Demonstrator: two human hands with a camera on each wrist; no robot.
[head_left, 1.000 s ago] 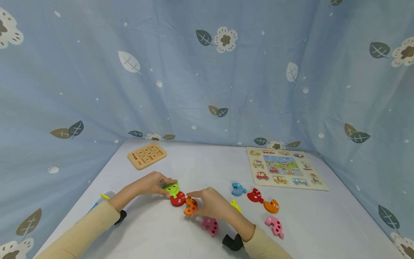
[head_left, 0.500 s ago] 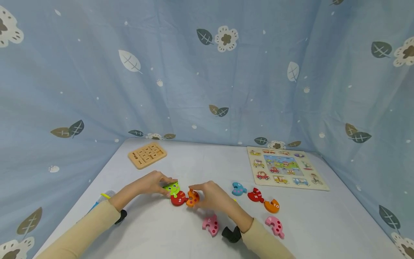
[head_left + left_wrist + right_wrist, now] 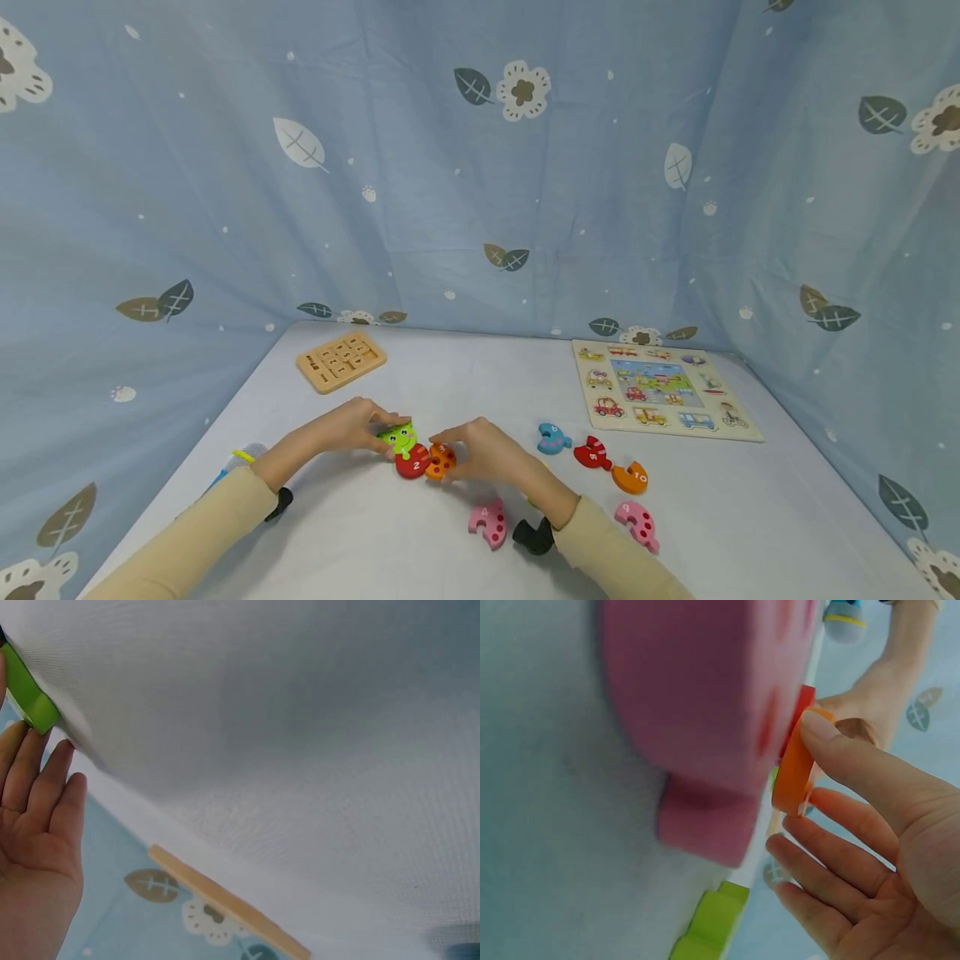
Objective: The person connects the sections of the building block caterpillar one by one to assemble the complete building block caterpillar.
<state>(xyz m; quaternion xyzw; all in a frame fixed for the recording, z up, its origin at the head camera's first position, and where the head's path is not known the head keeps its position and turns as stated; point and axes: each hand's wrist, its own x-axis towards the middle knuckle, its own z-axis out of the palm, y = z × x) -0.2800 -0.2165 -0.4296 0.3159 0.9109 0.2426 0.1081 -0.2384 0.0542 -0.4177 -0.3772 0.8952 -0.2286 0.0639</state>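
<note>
My left hand [image 3: 352, 425] holds a green smiling-face puzzle piece [image 3: 400, 438] between thumb and fingers at its left side. Joined below its face is a red puzzle piece [image 3: 412, 463] numbered 2. My right hand [image 3: 483, 454] pinches an orange spotted puzzle piece [image 3: 441, 461] between thumb and forefinger, right against the red piece's right side. In the right wrist view the thumb lies on the orange piece's [image 3: 799, 769] near edge, and the other fingers are spread below. Only a green edge [image 3: 30, 694] of the face piece shows in the left wrist view, at the fingertips.
A pink piece [image 3: 489, 523] numbered 4 lies below my right hand. Blue [image 3: 552, 439], red [image 3: 592, 452], orange [image 3: 630, 477] and pink [image 3: 639, 525] pieces lie to the right. Behind them is a picture puzzle board [image 3: 667, 390]; a wooden number board [image 3: 341, 361] lies back left.
My right hand has moved up and then slightly left, bringing the orange piece from lower down, turned, to right beside the red piece. My left hand has stayed on the green piece.
</note>
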